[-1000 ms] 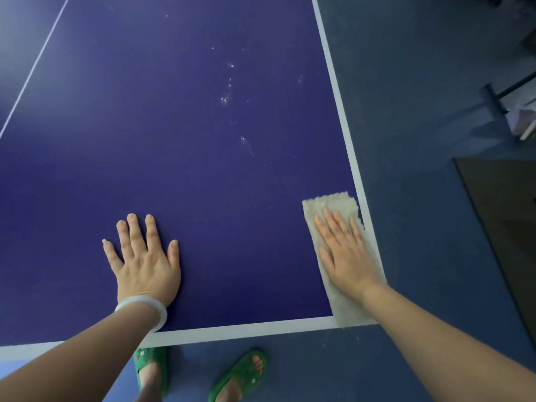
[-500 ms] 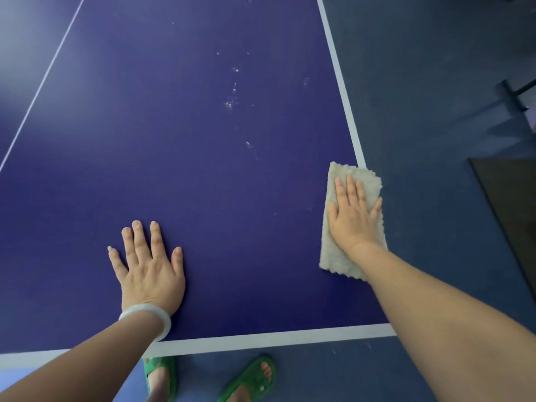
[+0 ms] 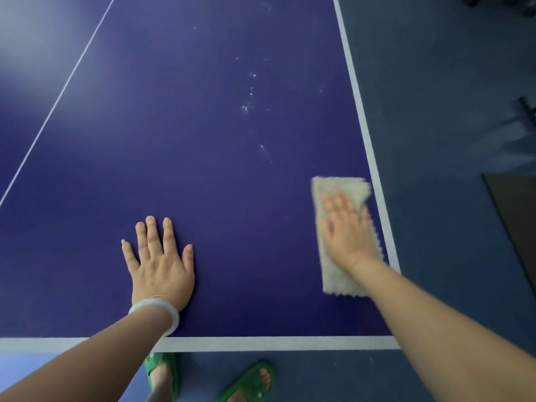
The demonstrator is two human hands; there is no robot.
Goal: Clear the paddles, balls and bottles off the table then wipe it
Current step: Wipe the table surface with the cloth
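Note:
The dark blue table-tennis table [image 3: 203, 169] fills most of the view, with white lines along its near and right edges. My right hand [image 3: 348, 230] lies flat, fingers straight, pressing a pale grey cloth [image 3: 339, 274] onto the table near the right edge; hand and cloth are motion-blurred. My left hand [image 3: 161, 265], with a white bangle at the wrist, rests flat with spread fingers on the table nearer the front edge. A trail of whitish specks [image 3: 249, 105] marks the surface beyond the cloth. No paddles, balls or bottles are in view.
The floor [image 3: 449, 111] to the right of the table is dark blue-grey, with a dark mat [image 3: 516, 221] at the right edge of the view. My feet in green sandals [image 3: 249, 381] stand just below the table's near edge.
My right hand slid the cloth away along the right edge, then back a little toward the table's inside. My left hand stayed pressed in place.

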